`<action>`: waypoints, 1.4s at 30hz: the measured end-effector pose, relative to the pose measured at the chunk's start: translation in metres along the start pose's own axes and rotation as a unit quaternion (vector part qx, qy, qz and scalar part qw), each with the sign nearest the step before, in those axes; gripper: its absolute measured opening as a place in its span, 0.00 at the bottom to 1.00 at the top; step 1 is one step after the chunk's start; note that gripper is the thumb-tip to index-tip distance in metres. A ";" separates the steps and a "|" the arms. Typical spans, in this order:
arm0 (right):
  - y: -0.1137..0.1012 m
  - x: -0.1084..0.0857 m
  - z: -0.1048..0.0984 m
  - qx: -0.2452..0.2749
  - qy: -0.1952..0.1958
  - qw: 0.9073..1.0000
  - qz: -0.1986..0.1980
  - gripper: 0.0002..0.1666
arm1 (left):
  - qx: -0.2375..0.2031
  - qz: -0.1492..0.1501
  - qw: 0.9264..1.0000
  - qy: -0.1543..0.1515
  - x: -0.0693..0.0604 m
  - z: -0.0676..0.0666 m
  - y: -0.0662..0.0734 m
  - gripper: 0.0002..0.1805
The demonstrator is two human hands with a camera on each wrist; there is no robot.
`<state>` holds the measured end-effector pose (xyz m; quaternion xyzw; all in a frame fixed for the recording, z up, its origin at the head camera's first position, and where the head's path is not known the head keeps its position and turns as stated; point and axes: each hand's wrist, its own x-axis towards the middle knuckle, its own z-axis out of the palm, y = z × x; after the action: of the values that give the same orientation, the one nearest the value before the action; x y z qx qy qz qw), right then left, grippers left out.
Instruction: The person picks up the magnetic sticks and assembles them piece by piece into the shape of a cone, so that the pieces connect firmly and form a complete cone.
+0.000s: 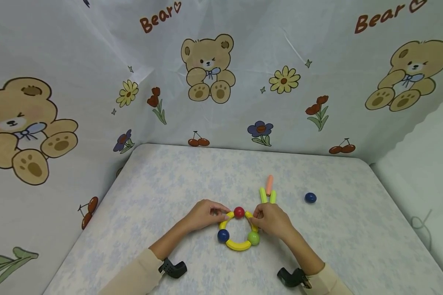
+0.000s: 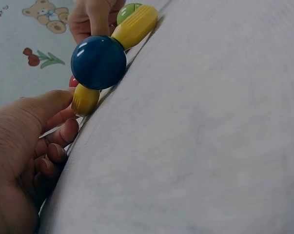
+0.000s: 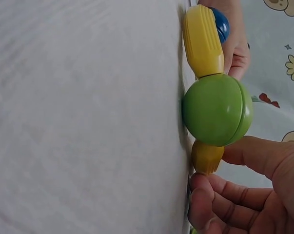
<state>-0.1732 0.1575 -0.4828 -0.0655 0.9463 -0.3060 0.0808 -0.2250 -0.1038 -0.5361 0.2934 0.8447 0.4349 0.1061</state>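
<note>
On the left, the person's left grip [image 1: 204,214] pinches a curved yellow plastic-looking rod [image 1: 223,223] between thumb and fingers. This rod links a glossy dark-blue ball [image 1: 223,235] to a glossy red ball [image 1: 239,212] on the far side of a ring at the pale mottled surface [image 1: 170,180]. A second curved yellow rod [image 1: 238,246] runs along the near side to a glossy green ball [image 1: 253,238], and a third curved yellow rod [image 1: 248,214], pinched by the right grip [image 1: 273,221], leads back to the red ball. The step in hand appears to be closing the ring there; I cannot tell whether both joints are seated. The next move calls for gentle, even inward pressure. Beyond the right grip lie two straight lime rods [image 1: 263,195], a straight salmon-pink rod [image 1: 269,185] and, farther right, a loose dark-blue ball [image 1: 310,198]. The printed backdrop cloth [image 1: 258,24] reads "Bear" at upper left and upper right; no brand is legible
</note>
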 end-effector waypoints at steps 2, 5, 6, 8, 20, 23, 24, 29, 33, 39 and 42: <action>-0.001 0.000 -0.001 -0.002 0.000 1.000 -0.002 0.12 | 0.002 0.002 1.000 0.000 0.001 -0.001 0.001 0.12; -0.002 0.001 -0.001 -0.002 0.001 1.000 -0.007 0.12 | 0.004 0.004 1.000 0.001 0.002 -0.002 0.002 0.13; -0.002 0.001 -0.001 -0.003 0.000 1.000 -0.008 0.12 | 0.004 0.005 1.000 0.001 0.002 -0.002 0.002 0.13; -0.002 0.002 -0.001 -0.004 0.001 1.000 -0.008 0.13 | 0.006 0.006 1.000 -0.001 0.003 -0.003 0.001 0.13; 0.001 0.002 -0.005 -0.003 -0.014 1.000 -0.005 0.08 | -0.014 -0.001 1.000 0.004 0.002 0.000 0.000 0.12; 0.004 0.002 -0.011 0.007 -0.005 1.000 -0.009 0.06 | -0.030 -0.005 1.000 0.007 0.001 0.002 -0.001 0.12; 0.006 0.002 -0.013 0.013 -0.002 1.000 -0.013 0.06 | -0.034 -0.006 0.999 0.008 0.001 0.003 -0.001 0.12; 0.016 0.004 -0.022 0.047 0.023 0.998 -0.031 0.05 | -0.044 -0.007 0.999 0.013 -0.002 0.005 -0.004 0.11; 0.027 0.006 -0.030 0.060 0.049 0.996 -0.040 0.06 | -0.040 0.003 0.999 0.012 -0.004 0.003 -0.006 0.11; 0.043 0.012 -0.046 0.056 0.096 0.994 -0.024 0.13 | -0.046 0.016 0.999 0.015 -0.002 -0.001 -0.005 0.11; 0.049 0.014 -0.051 0.042 0.097 0.994 -0.003 0.16 | -0.054 0.019 0.998 0.014 -0.001 -0.001 -0.005 0.11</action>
<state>-0.2002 0.2237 -0.4722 -0.0351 0.9357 -0.3508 -0.0100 -0.2269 -0.1071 -0.5399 0.2974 0.8156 0.4858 0.1017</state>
